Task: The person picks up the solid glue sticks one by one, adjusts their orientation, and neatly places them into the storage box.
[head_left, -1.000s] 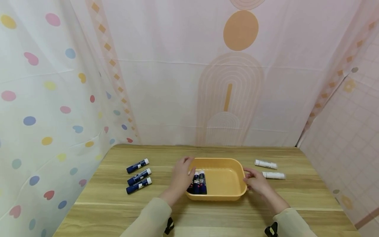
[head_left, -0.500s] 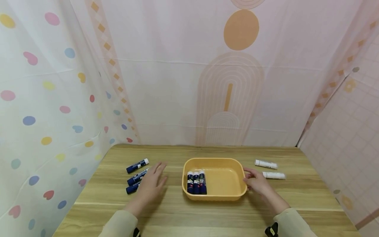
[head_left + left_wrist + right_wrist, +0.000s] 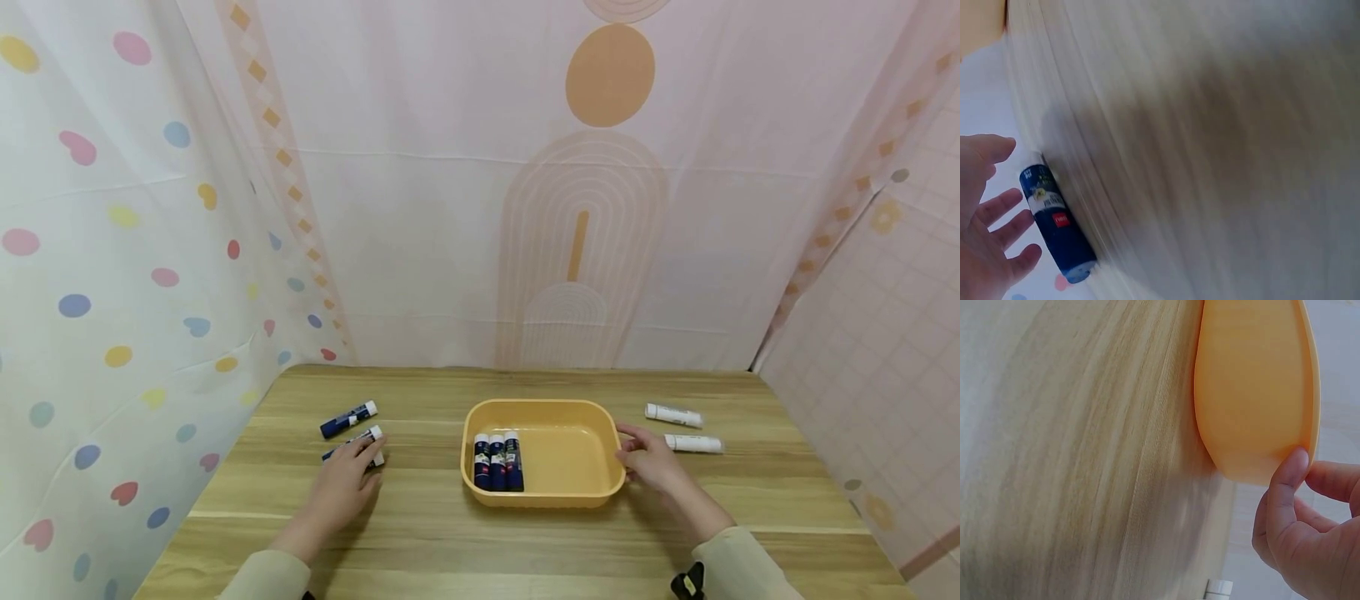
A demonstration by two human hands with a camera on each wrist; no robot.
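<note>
left fingers (image 3: pixel 1015 230): loosely spread, blue tube (image 3: pixel 1059 219) just beside their tips | right fingers (image 3: pixel 1289 474): pinching yellow tray (image 3: pixel 1257 381) rim

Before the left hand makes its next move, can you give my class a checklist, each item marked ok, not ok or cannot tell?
1. Tray steadied: ok. The right hand pinches the rim of the yellow tray at its right end.
2. Room in the tray: ok. The three sticks inside sit side by side at the left end; tray floor shows beside them.
3. Left hand gripping a stick: not ok. In the left wrist view, its fingers are not curled round the nearby blue stick.
4. Fingertips touching that stick: cannot tell.
5. White tubes outside the tray: ok. Both lie to its right.
</note>
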